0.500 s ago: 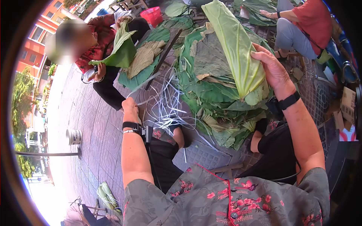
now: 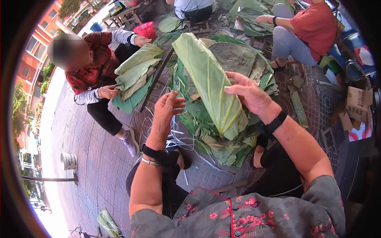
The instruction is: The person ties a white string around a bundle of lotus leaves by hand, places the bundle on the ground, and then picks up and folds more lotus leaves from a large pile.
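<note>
The right hand (image 2: 252, 95) grips a big rolled leaf (image 2: 208, 81) near its lower end. The leaf sticks up above the leaf pile (image 2: 234, 150) on the ground. The left hand (image 2: 166, 115) is loose, fingers spread, just beside the leaf and holding nothing. White strips (image 2: 178, 137) lie beside the pile.

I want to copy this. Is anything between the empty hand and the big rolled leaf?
No. The left hand is open beside the rolled leaf, with only bare air between them. The right hand already grips the leaf's other side.
</note>
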Motion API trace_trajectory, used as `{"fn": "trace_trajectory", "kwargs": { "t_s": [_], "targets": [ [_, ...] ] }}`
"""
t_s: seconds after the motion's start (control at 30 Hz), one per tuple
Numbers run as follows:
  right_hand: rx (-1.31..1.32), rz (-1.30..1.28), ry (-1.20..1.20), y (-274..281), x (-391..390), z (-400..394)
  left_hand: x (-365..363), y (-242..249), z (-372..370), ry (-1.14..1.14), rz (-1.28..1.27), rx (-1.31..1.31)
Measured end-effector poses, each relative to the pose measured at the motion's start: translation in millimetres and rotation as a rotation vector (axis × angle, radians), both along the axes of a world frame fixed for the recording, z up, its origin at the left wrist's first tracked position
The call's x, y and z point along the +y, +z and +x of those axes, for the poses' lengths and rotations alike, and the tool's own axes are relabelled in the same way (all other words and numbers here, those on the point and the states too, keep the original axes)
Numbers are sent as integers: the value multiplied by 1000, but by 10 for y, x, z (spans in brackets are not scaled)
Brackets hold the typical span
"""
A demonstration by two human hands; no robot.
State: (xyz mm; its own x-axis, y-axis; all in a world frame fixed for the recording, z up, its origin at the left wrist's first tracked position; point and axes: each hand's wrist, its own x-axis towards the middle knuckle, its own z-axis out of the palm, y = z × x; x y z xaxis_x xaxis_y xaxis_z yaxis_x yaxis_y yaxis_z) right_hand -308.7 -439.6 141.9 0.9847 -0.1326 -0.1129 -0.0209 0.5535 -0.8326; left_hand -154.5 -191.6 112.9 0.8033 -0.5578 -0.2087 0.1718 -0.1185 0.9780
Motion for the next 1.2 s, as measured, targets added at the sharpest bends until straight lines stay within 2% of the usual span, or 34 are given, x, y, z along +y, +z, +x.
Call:
{"fn": "trace_trajectory", "kwargs": {
  "t_s": [0.1,0.2,0.27,0.37,0.43,0.47,0.63,0.67,0.73,0.8,0.9,1.0,1.1,1.2],
  "targets": [
    [5,84,64,23,126,-4,-317,230,-298,-245,-254,240],
    [44,167,83,2,189,7,-521,218,-449,-174,-430,441],
    [-16,16,61,-19,175,19,-591,210,-483,-95,-431,485],
    [-68,-321,7,10,181,12,-588,234,-445,18,-263,334],
    [-127,-555,-4,-89,188,54,-614,223,-453,-10,-311,313],
    [-99,-571,-14,-106,212,55,-635,195,-460,-31,-317,301],
    [-42,-576,-34,-158,286,34,-713,172,-582,-79,-217,75],
    [-51,-564,-26,-167,254,48,-720,164,-595,-49,-242,99],
    [-61,-536,-74,-161,198,63,-706,171,-545,-88,-416,319],
    [9,-385,-89,-122,87,50,-691,216,-490,-88,-590,551],
    [60,-269,-128,-82,-80,30,-642,125,-330,7,-598,696],
    [68,-236,-188,-210,-198,66,-647,-71,-270,61,-575,664],
    [199,-942,-390,-391,-221,68,-683,-136,-320,75,-541,668],
    [-196,-1569,-540,-332,-37,67,-723,-263,-326,63,-553,689]
  ]
}}
